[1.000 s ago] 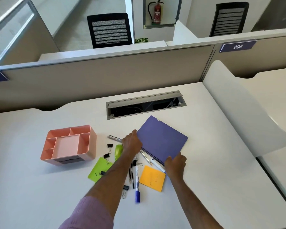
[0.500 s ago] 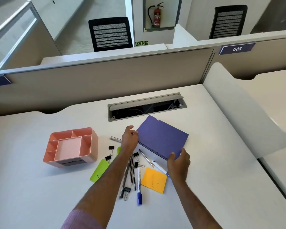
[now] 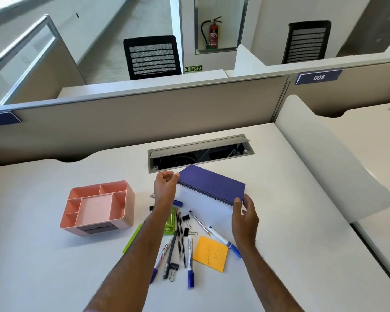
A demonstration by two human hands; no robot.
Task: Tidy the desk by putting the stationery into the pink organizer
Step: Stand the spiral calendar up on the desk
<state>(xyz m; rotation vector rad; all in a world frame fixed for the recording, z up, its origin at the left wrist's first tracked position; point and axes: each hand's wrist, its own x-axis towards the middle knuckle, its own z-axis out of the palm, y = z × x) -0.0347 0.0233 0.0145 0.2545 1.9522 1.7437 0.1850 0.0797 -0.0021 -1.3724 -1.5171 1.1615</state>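
Note:
A purple spiral notebook (image 3: 212, 183) is lifted and tilted above the desk. My left hand (image 3: 165, 185) pinches its left corner and my right hand (image 3: 244, 213) grips its near right corner. The empty pink organizer (image 3: 97, 207) stands to the left. Under and in front of the notebook lie several pens and pencils (image 3: 181, 235), blue-capped markers (image 3: 190, 262), black binder clips (image 3: 186, 225), a green stapler (image 3: 169, 222) partly hidden by my left forearm, an orange sticky note (image 3: 211, 253) and a green sticky note (image 3: 133, 238).
The white desk (image 3: 43, 266) has an open cable tray (image 3: 200, 152) just behind the notebook. A beige partition (image 3: 133, 122) closes off the back. A white curved divider (image 3: 324, 163) bounds the right side.
Both hands have raised the purple notebook off the desk and tipped it up, uncovering the pens that lay beneath it. The view has shifted slightly.

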